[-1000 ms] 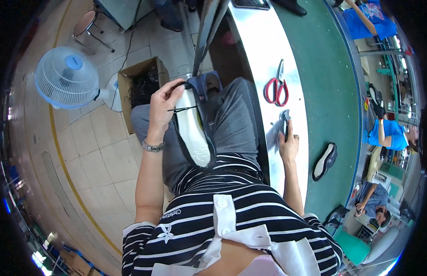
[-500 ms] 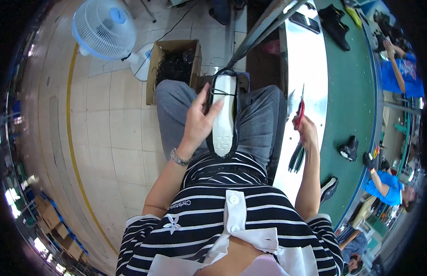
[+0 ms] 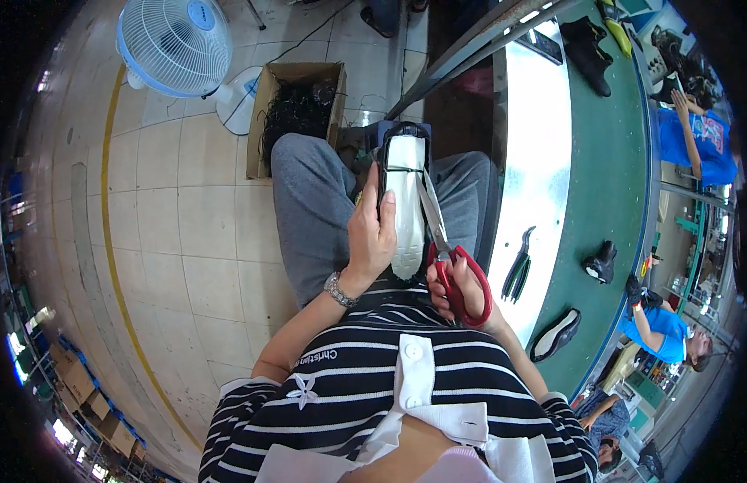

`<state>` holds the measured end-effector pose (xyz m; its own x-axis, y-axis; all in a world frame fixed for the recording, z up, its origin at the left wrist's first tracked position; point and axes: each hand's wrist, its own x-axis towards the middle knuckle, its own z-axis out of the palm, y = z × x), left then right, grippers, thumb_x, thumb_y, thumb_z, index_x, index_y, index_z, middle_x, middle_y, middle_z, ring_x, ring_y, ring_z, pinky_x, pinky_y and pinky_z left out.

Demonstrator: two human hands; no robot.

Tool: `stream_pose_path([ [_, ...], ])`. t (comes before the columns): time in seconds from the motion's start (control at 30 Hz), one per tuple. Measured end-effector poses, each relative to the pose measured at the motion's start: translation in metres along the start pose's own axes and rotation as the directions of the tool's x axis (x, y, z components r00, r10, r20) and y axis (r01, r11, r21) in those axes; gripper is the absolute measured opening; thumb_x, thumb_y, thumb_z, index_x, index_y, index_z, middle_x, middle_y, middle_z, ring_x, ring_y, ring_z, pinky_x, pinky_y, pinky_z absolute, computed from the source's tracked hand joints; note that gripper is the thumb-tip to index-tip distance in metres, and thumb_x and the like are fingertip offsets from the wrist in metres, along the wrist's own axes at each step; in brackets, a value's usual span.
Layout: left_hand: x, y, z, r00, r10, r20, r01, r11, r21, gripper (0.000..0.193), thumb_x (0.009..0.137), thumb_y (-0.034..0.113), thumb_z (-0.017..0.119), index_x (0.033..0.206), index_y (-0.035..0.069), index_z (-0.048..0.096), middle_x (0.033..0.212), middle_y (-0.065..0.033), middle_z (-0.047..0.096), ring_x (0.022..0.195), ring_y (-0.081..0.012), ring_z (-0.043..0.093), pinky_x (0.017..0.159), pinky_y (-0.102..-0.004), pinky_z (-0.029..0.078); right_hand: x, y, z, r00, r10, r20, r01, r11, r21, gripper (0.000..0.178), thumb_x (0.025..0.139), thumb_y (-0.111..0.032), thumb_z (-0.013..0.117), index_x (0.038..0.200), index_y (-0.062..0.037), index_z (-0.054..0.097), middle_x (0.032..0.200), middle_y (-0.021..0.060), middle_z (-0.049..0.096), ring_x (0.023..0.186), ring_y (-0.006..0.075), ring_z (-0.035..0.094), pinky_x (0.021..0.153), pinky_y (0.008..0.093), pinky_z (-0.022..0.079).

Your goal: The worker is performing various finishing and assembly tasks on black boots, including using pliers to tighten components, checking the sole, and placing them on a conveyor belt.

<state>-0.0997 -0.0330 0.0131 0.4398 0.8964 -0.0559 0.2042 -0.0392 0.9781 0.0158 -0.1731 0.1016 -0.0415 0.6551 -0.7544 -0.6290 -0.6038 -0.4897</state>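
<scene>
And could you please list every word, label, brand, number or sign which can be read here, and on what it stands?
Striped shirt: white lettering on the chest; I do not copy wording out.
Fan: pale mark on its blue hub, too small to read.
Co-worker's blue shirt: print on it, too blurred to read.
Held shoe: faint marks on the white underside, too unclear to read.

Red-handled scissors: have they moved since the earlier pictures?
Yes, leftward: a second ago the scissors lay on the silver bench strip; now the right hand holds them left of it, alongside the shoe.
</scene>
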Motion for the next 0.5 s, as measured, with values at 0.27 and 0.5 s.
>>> stream_pose_path([
  [0.27, 0.012, 0.009, 0.001, 0.959, 0.273, -0.079, -0.254, 0.947, 0.195, 0.048, 0.094, 0.019, 0.054, 0.137, 0.000, 0.045, 0.144, -0.0227, 0.040, 0.128, -0.0398, 0.045, 0.101, -0.0417, 0.040, 0.015, 0.017, 0.007, 0.919, -0.274, -0.283, 0.077, 0.830, -0.553, 0.047, 0.096, -0.043, 0.052, 0.075, -0.0017, 0.054, 0.055, 0.0003, 0.048, 0.048, 0.0105, 0.047, 0.044, 0.0277, 0.038],
  [0.5, 0.043, 0.023, -0.004, 0.776, 0.629, 0.040, -0.545, 0.637, 0.545, 0.013, 0.076, 0.005, 0.071, 0.089, 0.003, 0.070, 0.119, -0.0077, 0.062, 0.123, -0.0280, 0.049, 0.100, -0.0407, 0.042, 0.005, -0.005, -0.059, 0.692, -0.579, -0.431, 0.177, 0.715, -0.677, 0.031, 0.090, -0.032, 0.066, 0.080, -0.0029, 0.063, 0.064, -0.0028, 0.055, 0.053, 0.0056, 0.045, 0.049, 0.0221, 0.035],
])
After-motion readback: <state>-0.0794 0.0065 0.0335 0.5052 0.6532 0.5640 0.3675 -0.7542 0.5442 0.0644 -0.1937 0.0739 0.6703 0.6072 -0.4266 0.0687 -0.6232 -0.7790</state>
